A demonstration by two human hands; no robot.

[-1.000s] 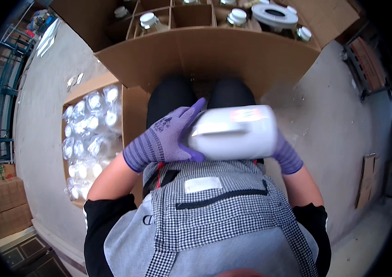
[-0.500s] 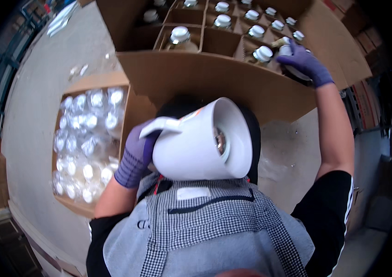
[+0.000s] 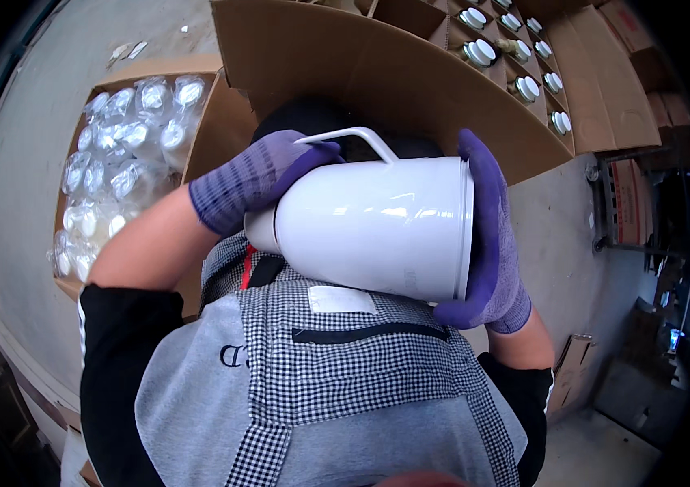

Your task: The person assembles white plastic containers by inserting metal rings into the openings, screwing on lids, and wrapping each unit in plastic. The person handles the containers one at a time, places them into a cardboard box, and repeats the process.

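A glossy white jug (image 3: 369, 223) with a loop handle, shaped like a vacuum jug, lies on its side in front of my chest. My left hand (image 3: 276, 170) is closed around its narrow neck end, fingers by the handle (image 3: 357, 136). Against the wide base, my right hand (image 3: 491, 243) spreads its palm, with thumb and fingers hooked over the rim at top and bottom. A thin seam runs round the jug beside that palm; the base's end face is hidden. Both hands wear purple knitted gloves.
Ahead stands a large open cardboard box (image 3: 377, 89) with dividers and several white-topped bottle-like pieces (image 3: 479, 53). At left, a smaller carton (image 3: 195, 154) holds several plastic-wrapped white-topped items (image 3: 138, 134). A rack (image 3: 633, 203) stands at right.
My right hand has come back from the divided box to the jug's base. The jug has turned, so its open base end no longer shows. My left hand has moved up along with it.
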